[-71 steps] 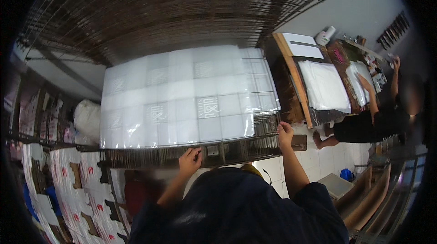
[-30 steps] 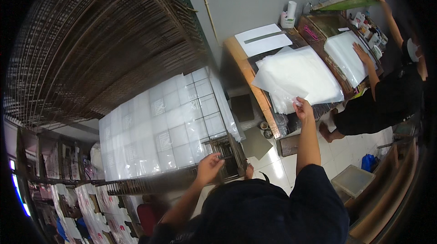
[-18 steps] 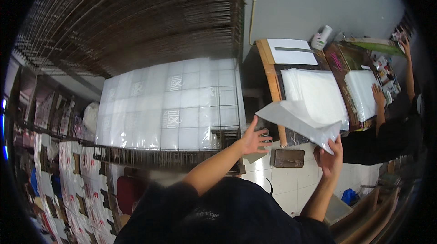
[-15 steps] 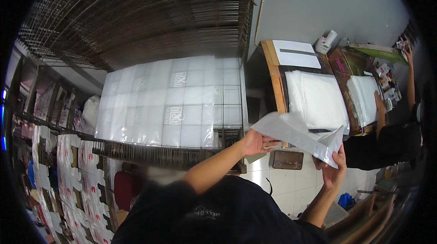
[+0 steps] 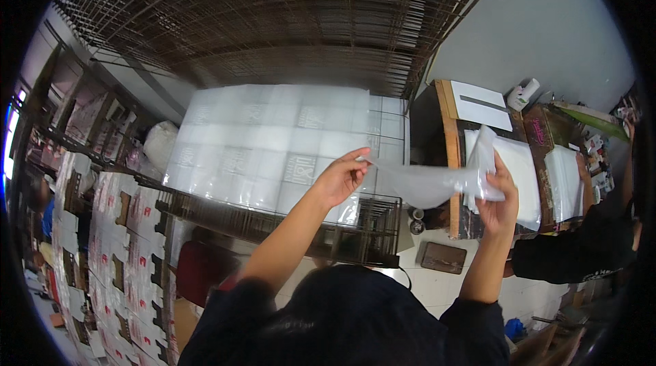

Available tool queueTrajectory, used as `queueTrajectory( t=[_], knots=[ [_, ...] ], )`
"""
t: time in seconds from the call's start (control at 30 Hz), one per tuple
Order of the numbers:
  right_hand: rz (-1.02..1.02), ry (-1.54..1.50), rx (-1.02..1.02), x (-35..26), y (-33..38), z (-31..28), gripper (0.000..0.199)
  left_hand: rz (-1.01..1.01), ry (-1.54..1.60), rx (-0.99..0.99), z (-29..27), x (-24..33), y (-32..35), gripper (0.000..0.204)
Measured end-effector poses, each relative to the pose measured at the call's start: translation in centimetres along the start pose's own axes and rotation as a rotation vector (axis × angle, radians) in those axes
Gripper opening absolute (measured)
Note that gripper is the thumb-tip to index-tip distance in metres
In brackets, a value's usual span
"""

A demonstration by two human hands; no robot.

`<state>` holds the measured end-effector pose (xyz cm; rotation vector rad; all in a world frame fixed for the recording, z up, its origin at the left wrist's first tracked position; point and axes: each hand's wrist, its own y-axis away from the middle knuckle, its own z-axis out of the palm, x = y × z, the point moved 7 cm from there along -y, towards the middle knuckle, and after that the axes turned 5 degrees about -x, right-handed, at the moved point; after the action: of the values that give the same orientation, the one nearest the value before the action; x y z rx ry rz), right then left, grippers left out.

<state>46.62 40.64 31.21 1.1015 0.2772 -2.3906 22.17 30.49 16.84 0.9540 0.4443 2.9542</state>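
Head view: one translucent plastic sheet (image 5: 427, 185) hangs in the air between a lower wire rack (image 5: 386, 229) and a side table (image 5: 453, 161).
Left hand (image 5: 342, 178): fingertips pinched on one end of the sheet, over the rack's right part.
Right hand (image 5: 499, 195): closed around the sheet's other, folded-up end.
Laid out: overlapping printed sheets (image 5: 273, 141) cover most of the rack; wire grid shows at its near right corner.
Not laid out: the held sheet, plus a white sheet stack (image 5: 525, 185) on the table.
Count: one held sheet, one such stack, six printed marks (image 5: 301, 169) visible; overlapping hides the sheet total.
Beside: one co-worker's hand (image 5: 585, 173) on another sheet pile (image 5: 562, 185).
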Motion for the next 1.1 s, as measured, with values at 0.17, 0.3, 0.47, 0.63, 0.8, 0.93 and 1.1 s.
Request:
queueTrajectory(
  t=[0.17, 0.3, 0.47, 0.63, 0.8, 0.93, 1.1],
  knots=[
    [0.065, 0.025, -0.167, 0.8, -5.5, 2.3, 0.056, 0.01, 0.004, 0.143, -1.6, 5.7, -0.9, 0.029],
    [0.066, 0.129, -0.209, 0.9, -8.5, 4.1, 0.056, 0.185, -0.143, 0.153, -1.8, 11.4, -2.5, 0.018],
    [0.06, 0.212, -0.165, -0.5, -11.1, 3.5, 0.056, 0.426, -0.253, 0.137, 2.0, 17.3, -1.8, 0.019],
    [-0.013, 0.329, -0.122, 0.7, -7.9, 2.3, 0.06, 0.62, -0.494, 0.159, 2.0, 16.0, 3.2, 0.037],
    [0.216, 0.37, 0.037, 9.7, -2.2, -4.4, 0.054, 0.492, -0.665, 0.364, -6.0, 5.8, 8.1, 0.035],
    [0.39, 0.488, 0.122, 20.1, -3.1, -15.2, 0.035, 0.343, -0.79, 0.454, -14.7, -0.5, 3.7, 0.036],
    [0.381, 0.573, 0.259, 25.3, -4.4, -19.8, 0.028, 0.28, -1.037, 0.566, -18.9, -2.9, 0.7, 0.035]
  ],
)
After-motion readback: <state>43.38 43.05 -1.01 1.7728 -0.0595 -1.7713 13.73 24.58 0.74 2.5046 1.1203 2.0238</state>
